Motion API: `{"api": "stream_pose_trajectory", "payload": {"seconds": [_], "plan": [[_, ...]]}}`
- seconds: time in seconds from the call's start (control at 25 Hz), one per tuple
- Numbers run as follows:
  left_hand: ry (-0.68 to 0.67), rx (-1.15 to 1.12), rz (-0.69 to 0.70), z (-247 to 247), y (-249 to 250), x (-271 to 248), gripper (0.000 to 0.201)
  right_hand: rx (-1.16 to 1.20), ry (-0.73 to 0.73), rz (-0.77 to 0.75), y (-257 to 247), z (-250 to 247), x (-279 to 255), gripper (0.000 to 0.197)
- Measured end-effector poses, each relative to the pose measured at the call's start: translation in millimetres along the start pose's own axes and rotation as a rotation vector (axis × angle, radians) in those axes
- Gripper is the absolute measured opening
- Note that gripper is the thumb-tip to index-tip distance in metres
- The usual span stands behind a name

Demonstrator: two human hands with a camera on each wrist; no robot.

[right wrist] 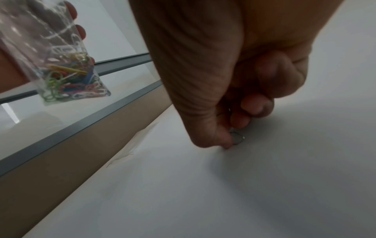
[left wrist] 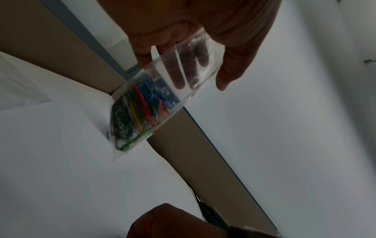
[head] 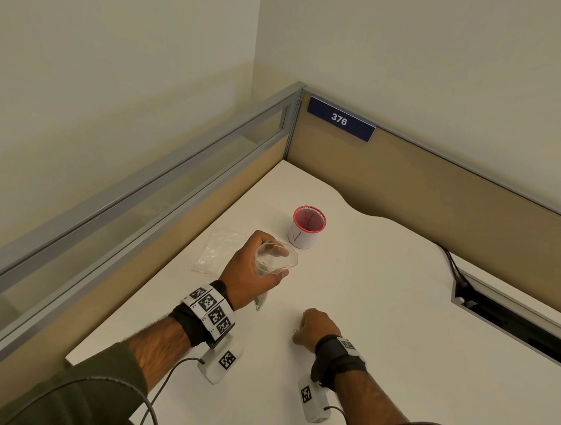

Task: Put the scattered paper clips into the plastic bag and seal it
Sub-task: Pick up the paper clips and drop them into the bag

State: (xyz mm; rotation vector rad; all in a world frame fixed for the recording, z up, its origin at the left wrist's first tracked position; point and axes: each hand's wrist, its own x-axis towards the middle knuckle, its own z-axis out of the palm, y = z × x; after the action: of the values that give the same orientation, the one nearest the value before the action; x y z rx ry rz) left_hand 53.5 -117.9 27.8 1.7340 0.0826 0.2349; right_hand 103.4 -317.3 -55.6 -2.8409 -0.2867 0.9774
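My left hand (head: 256,269) holds a clear plastic bag (head: 275,260) above the white desk, its mouth spread wide and facing up. Several coloured paper clips (left wrist: 138,112) lie heaped in the bag's bottom (right wrist: 71,83). My right hand (head: 312,326) is down on the desk, nearer to me than the bag. Its thumb and fingers pinch a silver paper clip (right wrist: 237,138) against the desk top (head: 295,330).
A second, flat plastic bag (head: 217,251) lies on the desk left of the held one. A red-rimmed white cup (head: 306,226) stands behind it. Partition walls close the desk at left and back. A cable slot (head: 508,308) opens at the right.
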Motion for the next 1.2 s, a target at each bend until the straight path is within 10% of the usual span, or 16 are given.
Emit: {"api": "stream_pose_trajectory", "payload": {"seconds": [0.24,0.64,1.0,1.2], "plan": [[0.001,0.009,-0.004,-0.6,-1.5,0.9,0.044,0.216,0.117,-0.102,4.7,-9.9,-20.8,0.013],[0.004,0.043,-0.005,2.1,-5.0,0.9,0.042,0.674,0.728,-0.510,-54.3,-127.4,-104.3,0.005],[-0.003,0.058,0.037,-0.4,3.5,0.0,0.045,0.454,0.716,-0.575,-76.9,-121.5,-111.0,0.015],[-0.035,0.036,0.043,-1.9,3.0,1.7,0.051,0.216,0.479,-0.614,-74.8,-116.8,-123.2,0.026]]}}
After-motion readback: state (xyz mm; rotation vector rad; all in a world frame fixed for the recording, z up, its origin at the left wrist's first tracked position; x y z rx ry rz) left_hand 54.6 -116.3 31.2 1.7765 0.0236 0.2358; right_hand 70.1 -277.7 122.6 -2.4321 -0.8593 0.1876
